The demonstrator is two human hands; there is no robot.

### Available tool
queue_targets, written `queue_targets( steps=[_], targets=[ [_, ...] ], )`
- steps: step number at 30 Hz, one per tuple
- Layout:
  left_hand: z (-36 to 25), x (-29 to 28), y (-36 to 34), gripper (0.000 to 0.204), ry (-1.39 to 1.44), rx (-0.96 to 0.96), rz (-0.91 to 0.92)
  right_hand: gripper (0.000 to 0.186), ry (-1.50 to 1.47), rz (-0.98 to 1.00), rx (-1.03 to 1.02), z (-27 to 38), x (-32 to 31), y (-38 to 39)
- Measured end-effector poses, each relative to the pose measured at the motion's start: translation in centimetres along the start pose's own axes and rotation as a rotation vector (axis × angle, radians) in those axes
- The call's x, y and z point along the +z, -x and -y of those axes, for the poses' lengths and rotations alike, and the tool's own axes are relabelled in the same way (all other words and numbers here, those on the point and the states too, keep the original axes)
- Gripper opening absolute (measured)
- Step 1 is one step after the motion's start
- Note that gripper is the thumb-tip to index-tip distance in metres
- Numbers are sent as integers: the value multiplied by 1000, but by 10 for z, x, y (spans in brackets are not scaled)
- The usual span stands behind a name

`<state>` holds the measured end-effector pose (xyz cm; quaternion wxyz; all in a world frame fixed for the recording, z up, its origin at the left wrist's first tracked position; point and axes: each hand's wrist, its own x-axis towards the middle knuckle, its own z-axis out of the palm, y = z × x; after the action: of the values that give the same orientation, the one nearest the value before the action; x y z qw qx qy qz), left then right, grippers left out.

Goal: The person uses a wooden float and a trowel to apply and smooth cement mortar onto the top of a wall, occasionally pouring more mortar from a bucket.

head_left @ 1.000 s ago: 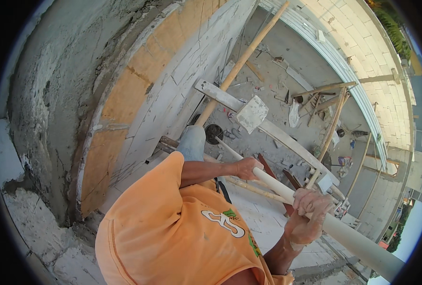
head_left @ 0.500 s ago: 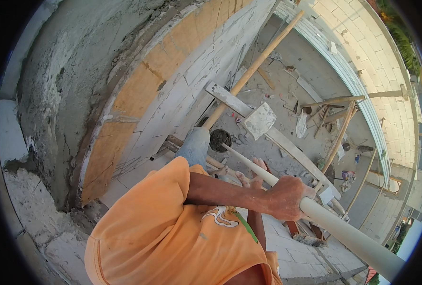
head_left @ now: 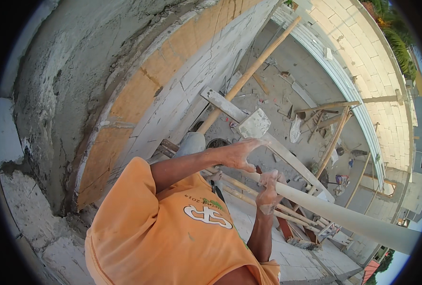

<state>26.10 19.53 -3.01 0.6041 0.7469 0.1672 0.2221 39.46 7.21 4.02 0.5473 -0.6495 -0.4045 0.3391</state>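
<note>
My right hand [head_left: 269, 186] is closed around a long pale pole [head_left: 339, 211], which slants from mid-view to the lower right. Its thicker-looking end runs toward the right rim. My left hand [head_left: 242, 154] is off the pole, thumb and fingers spread with nothing between them, just above the pole's inner end. Partly behind that hand sits a dark round bucket [head_left: 216, 143] on the floor below. Both arms come out of my orange T-shirt [head_left: 163, 228].
Wet grey mortar [head_left: 63, 99] and plywood [head_left: 135, 97] line the left. A wooden post [head_left: 256, 69] crosses a plank [head_left: 292, 159] bearing a whitish square board [head_left: 254, 123]. Metal profiles [head_left: 337, 69] lean by the block wall [head_left: 353, 35]. Debris lies on the floor below; wooden poles [head_left: 334, 140] stand right.
My left hand has let go of the pole and moved up and left, opening. My right hand now grips the pole farther right. The pole's inner end has shifted down and right.
</note>
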Motion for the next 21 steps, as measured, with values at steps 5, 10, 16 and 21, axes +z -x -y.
queue_targets(
  steps=[5, 10, 16, 21],
  targets=[
    [86, 105, 16, 54, 42, -151, 65, 33, -185, -11, -28, 71, 1, -8],
    [36, 114, 1, 21, 59, -100, -135, 35, -242, 55, -102, 138, -7, -17],
    [-50, 93, -38, 18, 33, -12, -308, 35, -186, 23, -287, 215, -31, -37],
    [-75, 80, -48, 18, 15, 41, -346, 33, -109, 156, -310, 249, -39, -54]
  ],
)
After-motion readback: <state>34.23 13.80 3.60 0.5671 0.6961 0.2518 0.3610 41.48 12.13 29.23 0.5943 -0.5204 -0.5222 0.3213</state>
